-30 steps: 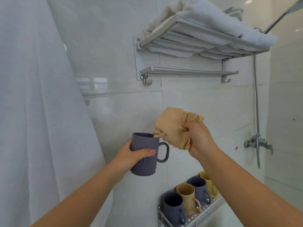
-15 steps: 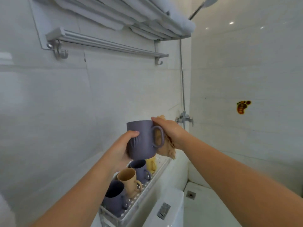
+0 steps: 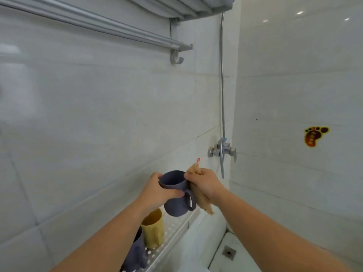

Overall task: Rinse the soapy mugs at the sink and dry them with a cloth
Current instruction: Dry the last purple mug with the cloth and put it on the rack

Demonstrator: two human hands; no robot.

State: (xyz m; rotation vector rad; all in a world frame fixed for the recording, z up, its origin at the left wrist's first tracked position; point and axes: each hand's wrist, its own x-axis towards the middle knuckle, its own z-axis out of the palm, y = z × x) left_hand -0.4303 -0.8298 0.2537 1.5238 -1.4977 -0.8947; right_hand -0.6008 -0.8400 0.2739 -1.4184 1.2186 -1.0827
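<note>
My left hand grips a purple mug round its body, holding it above the far end of a perforated metal rack. The mug's handle faces me and its mouth tilts up and to the left. My right hand holds a tan cloth against the mug's right side, with fingertips at the rim. A yellow mug and another purple mug stand on the rack, partly hidden by my left forearm.
White tiled walls meet in a corner straight ahead. A shower tap with a hose sits on the wall right of the mug. A towel rail and shelf hang overhead. A floor drain lies below right. A footprint sticker marks the right wall.
The view swung right along the wall. Both hands carried the purple mug down and toward the rack's far end, and the cloth now presses against the mug's side.
</note>
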